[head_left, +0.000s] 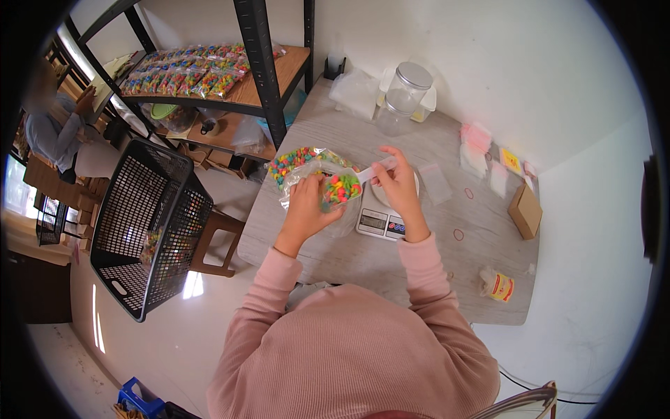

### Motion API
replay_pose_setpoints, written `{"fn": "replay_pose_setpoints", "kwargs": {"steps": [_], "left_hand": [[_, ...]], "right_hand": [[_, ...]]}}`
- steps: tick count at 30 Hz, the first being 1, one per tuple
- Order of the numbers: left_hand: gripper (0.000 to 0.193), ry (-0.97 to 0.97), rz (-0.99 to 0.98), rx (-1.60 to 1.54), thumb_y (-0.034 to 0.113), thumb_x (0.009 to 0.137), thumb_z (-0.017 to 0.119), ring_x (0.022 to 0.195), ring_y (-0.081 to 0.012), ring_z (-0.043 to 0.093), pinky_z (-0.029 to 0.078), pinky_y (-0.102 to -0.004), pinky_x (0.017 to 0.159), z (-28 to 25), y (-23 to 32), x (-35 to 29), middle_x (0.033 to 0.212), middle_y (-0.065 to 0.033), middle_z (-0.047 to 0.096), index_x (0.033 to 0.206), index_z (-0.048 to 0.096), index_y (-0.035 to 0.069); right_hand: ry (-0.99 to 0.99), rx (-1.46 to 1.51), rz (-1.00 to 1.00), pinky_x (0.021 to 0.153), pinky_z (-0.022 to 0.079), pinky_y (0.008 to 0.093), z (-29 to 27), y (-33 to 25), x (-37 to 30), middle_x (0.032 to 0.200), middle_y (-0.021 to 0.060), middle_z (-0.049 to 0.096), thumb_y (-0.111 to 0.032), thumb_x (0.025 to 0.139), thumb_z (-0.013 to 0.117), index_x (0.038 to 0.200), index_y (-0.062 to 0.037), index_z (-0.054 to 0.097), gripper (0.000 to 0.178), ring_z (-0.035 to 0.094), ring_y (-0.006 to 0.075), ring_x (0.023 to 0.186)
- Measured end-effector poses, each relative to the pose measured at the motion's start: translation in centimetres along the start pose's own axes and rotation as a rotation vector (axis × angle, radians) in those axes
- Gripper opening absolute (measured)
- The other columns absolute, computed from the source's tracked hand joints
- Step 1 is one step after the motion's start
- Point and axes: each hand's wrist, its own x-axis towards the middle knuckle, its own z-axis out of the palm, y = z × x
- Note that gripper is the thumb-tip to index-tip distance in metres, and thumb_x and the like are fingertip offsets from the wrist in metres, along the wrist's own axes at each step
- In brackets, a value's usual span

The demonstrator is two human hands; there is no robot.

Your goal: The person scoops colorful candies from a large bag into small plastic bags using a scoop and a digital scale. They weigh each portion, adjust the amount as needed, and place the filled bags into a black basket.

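My right hand (398, 187) grips the handle of a white scoop (375, 170). Small red, yellow, green and orange pieces (342, 188) fill the scoop's bowl. My left hand (306, 208) is closed on a clear plastic bag (326, 167), right beside the scoop's bowl; its fingertips are partly hidden by the plastic. Behind that hand lies a larger clear bag (287, 162) full of the same colourful pieces. A white digital kitchen scale (381, 223) sits under my right hand, its round plate partly covered by the hand and scoop.
Clear jars with a metal lid (413, 75) stand at the table's back. Small plastic bags (436, 183), rubber bands (458, 234) and a cardboard box (525, 211) lie to the right. Leftward are a black crate (136, 216), a shelf of filled bags (188, 73) and another person (59, 129).
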Motion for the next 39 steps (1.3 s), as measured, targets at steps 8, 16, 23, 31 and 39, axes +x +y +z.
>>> {"fn": "replay_pose_setpoints", "kwargs": {"steps": [8, 16, 23, 31, 39], "left_hand": [[0.063, 0.039, -0.002, -0.049, 0.033, 0.059, 0.075, 0.087, -0.0278, 0.049, 0.034, -0.0382, 0.079, 0.2, -0.3, 1.0, 0.091, -0.0110, 0.053, 0.105, 0.046, 0.000], [0.063, 0.088, 0.025, -0.030, 0.034, 0.060, 0.075, 0.088, -0.0283, 0.049, 0.034, -0.0375, 0.079, 0.5, -0.5, 1.0, 0.091, -0.0126, 0.053, 0.105, 0.047, 0.000], [0.062, 0.126, 0.034, -0.069, 0.033, 0.060, 0.076, 0.085, -0.0274, 0.050, 0.034, -0.0370, 0.077, 0.4, -0.4, 1.0, 0.088, -0.0123, 0.053, 0.104, 0.047, 0.000], [0.062, 0.115, -0.014, -0.160, 0.030, 0.058, 0.077, 0.083, -0.0285, 0.050, 0.036, -0.0378, 0.075, -0.2, -0.2, 1.0, 0.087, -0.0126, 0.053, 0.104, 0.047, 0.000], [0.045, 0.161, -0.161, -0.681, 0.008, 0.066, 0.070, 0.088, -0.0165, 0.053, 0.041, -0.0291, 0.080, -1.4, -1.1, -0.4, 0.093, -0.0071, 0.055, 0.104, 0.047, 0.002]], "right_hand": [[0.074, -0.091, -0.067, 0.054, 0.043, 0.0199, 0.8, -1.9, 0.6, 0.069, 0.0032, 0.058, -0.008, 0.084, 0.056, 0.115, -0.0050, 0.047, 0.033, 0.054, 0.0076, 0.058], [0.010, -0.263, -0.217, 0.056, 0.045, 0.0236, 1.1, -4.8, 0.2, 0.068, 0.0074, 0.062, -0.008, 0.083, 0.056, 0.114, -0.0036, 0.049, 0.032, 0.058, 0.0114, 0.058], [0.002, -0.313, -0.293, 0.056, 0.046, 0.0281, 1.7, -6.6, -0.5, 0.069, 0.0102, 0.062, -0.009, 0.083, 0.056, 0.112, -0.0034, 0.049, 0.030, 0.060, 0.0196, 0.059], [0.021, -0.320, -0.326, 0.059, 0.046, 0.0276, 2.1, -8.0, -1.7, 0.070, 0.0097, 0.063, -0.009, 0.083, 0.057, 0.108, -0.0027, 0.053, 0.026, 0.061, 0.0194, 0.063], [0.254, -0.154, -0.233, 0.062, 0.045, 0.0250, 0.2, -5.8, -2.3, 0.075, 0.0079, 0.064, -0.007, 0.085, 0.054, 0.105, -0.0024, 0.053, 0.020, 0.059, 0.0123, 0.064]]}}
